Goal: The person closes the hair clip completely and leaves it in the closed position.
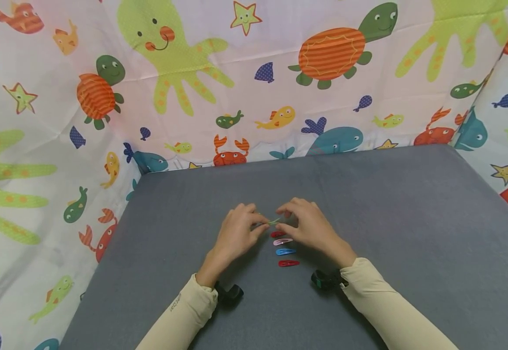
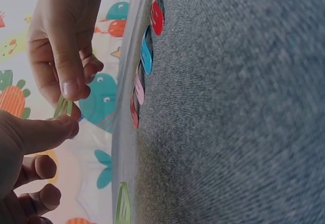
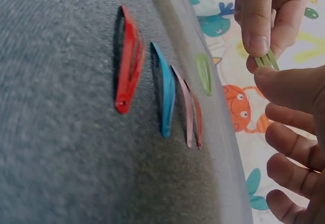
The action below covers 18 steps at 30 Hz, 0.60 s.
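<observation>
A light green snap hair clip [image 1: 274,222] is held above the table between my two hands. My left hand [image 1: 238,229] pinches one end of it between thumb and fingertips. From the other side, my right hand [image 1: 311,224] pinches the clip's opposite end; in the right wrist view its other fingers [image 3: 289,165] are loosely curled. Just below the hands lies a column of hair clips: a red clip [image 1: 278,234], a pink clip [image 1: 282,241], a blue clip [image 1: 285,252] and another red clip [image 1: 288,263]. The left wrist view shows a second green clip [image 2: 123,203] on the table.
The grey cloth-covered table [image 1: 411,233] spreads to both sides of the hands. A printed sea-animal curtain [image 1: 254,97] rises behind it and along the sides. Dark camera mounts [image 1: 232,293] sit at both wrists, close above the tabletop.
</observation>
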Each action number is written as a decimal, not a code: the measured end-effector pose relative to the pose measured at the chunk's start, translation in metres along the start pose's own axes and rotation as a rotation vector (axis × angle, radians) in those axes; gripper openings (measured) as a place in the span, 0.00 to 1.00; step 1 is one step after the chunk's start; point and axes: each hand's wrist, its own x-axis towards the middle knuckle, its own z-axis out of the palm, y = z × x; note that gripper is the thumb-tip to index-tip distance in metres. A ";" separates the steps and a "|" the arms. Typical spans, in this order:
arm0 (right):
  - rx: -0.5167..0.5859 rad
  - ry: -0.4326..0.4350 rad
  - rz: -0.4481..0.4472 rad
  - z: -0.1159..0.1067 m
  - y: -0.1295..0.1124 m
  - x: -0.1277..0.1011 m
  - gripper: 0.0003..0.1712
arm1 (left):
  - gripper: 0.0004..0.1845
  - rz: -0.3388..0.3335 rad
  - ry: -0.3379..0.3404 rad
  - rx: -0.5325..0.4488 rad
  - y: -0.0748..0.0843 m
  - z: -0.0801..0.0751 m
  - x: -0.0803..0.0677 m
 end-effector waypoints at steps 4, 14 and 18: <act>0.015 -0.023 -0.030 -0.003 0.000 0.000 0.19 | 0.05 0.020 0.022 -0.015 0.000 0.000 0.000; 0.073 -0.061 -0.095 -0.009 -0.002 0.001 0.09 | 0.04 0.071 0.044 -0.094 -0.003 0.000 0.000; 0.093 -0.073 -0.124 -0.013 -0.001 0.002 0.07 | 0.04 0.120 0.045 -0.150 -0.005 -0.002 0.001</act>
